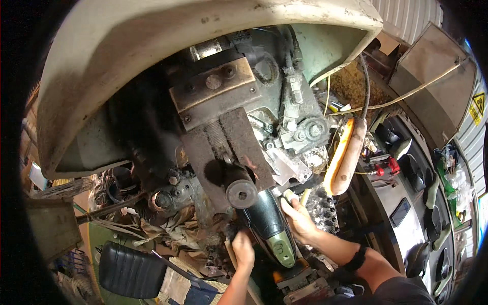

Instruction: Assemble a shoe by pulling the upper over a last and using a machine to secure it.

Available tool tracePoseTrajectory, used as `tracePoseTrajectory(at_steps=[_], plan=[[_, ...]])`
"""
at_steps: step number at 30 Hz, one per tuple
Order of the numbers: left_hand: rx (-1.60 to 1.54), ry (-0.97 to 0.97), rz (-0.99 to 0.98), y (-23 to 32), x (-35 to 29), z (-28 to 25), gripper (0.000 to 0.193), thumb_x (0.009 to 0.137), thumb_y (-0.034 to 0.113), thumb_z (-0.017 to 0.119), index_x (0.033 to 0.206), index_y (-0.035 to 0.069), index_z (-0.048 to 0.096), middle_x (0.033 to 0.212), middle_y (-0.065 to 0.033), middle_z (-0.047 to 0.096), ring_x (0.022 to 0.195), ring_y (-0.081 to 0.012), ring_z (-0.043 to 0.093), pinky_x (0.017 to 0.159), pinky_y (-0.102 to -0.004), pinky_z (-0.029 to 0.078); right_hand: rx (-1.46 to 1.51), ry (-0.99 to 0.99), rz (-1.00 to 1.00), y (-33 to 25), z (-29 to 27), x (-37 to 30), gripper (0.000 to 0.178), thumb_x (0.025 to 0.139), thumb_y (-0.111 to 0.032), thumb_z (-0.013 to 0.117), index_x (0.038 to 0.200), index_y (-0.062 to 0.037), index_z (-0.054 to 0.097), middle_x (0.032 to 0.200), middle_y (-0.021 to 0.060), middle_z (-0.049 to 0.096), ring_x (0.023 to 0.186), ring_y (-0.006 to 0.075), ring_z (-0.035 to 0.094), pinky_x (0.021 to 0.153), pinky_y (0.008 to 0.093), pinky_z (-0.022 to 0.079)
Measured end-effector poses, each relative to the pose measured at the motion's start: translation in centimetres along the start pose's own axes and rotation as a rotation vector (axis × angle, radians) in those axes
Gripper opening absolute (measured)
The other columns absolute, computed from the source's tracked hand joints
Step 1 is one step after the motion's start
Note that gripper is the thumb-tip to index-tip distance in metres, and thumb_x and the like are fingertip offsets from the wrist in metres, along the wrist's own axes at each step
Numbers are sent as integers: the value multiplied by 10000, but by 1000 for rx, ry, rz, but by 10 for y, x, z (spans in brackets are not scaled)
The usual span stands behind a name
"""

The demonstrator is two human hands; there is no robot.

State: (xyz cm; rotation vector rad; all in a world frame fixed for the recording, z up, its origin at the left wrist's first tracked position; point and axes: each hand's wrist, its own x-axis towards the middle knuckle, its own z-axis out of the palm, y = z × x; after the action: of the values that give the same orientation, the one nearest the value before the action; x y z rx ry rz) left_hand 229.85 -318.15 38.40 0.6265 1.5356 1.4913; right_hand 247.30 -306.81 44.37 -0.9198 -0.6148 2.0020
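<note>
In the middle, under a round-ended metal machine part [241, 193], lies a black shoe upper [265, 217] with a green last [281, 249] showing at its near end. My left hand [243, 250] is close to its left side with the fingers curled. Its fingertips are hidden, so what they grip cannot be seen. On the other side, my right hand [300, 221] is bent around beside the upper, its thumb and fingers next to a small pale piece [305, 196]. Whether it grips the upper or that piece is unclear.
A large cream machine hood [152, 30] arches overhead. A glowing lamp [345, 157] hangs at the right. Farther right, a rack holds several black uppers [417, 170], and a phone [400, 211] lies on a table. A black padded seat [131, 270] stands at lower left.
</note>
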Motion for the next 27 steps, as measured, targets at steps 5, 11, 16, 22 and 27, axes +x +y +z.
tracePoseTrajectory(at_steps=[5,11,16,22,27], plan=[[1417,-626,-225,-41,-45,-24,558,870,449,684,1226,28,594,1074,-274,653,1022,-407,636,856,-484,524,-452,6,-31,-36,-77,-13,709,987,-215,631,1438,84,175,1014,222,689,783,248,704,702,349,612],[863,-453,-84,-133,-68,-46,676,772,305,814,1263,-7,470,1097,-268,657,1048,-417,642,881,-453,523,-540,317,-52,-56,-163,-29,735,992,-190,601,1493,114,157,974,193,699,779,221,691,671,344,593],[796,-377,-219,-50,-97,-27,685,732,171,818,1307,-19,498,1090,-224,681,1066,-358,659,902,-401,521,-503,294,-177,-56,-164,-45,710,982,-188,622,1449,146,205,979,199,701,772,194,684,670,330,577],[596,257,384,14,-184,-166,620,794,321,782,1302,27,582,1172,-174,666,1041,-305,655,983,-429,496,-1021,-106,-744,-55,-73,-144,339,929,-188,700,1148,62,630,1056,169,722,949,262,701,867,369,559],[-607,-92,385,177,-151,-79,471,1018,327,466,1346,-7,517,1241,-174,625,1092,-305,628,902,-439,538,-981,-828,-885,-29,-9,-201,766,808,-360,818,1382,36,501,1478,264,434,1382,390,431,1131,466,376]])
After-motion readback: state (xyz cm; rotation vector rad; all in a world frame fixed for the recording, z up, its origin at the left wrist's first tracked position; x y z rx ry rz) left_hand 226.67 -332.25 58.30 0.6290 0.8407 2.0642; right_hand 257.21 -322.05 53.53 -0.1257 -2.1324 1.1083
